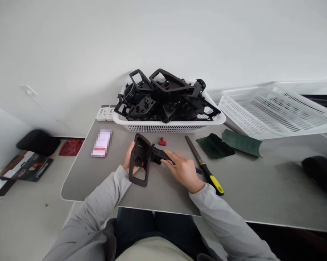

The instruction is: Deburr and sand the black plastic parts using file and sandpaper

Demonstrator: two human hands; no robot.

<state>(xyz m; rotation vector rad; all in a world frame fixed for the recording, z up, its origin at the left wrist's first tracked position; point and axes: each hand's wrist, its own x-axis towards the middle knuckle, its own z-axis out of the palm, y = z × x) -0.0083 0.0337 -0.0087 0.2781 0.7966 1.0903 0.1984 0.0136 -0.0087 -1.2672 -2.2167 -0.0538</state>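
Note:
My left hand [128, 156] is closed around the far side of a black plastic trim frame [134, 177], tilted up above the table's front part. From the frame, a narrow black bracket section reaches right, toward my right hand [186, 171]. That hand is closed, index finger stretched forward at the bracket. A slim dark-handled tool [198, 170] pokes out behind its palm; the working end is mostly hidden by the fingers. To the right lies a file [197, 154] with a black and yellow handle. Beyond the bracket sits a small red piece [162, 141].
A white plastic basket [163, 128] heaped with black plastic parts [168, 94] stands against the wall. Green abrasive-looking sheets [215, 145] lie right of it, near empty white baskets [250, 108]. Two white containers [106, 113] and a blurred phone-like item [101, 143] are at left.

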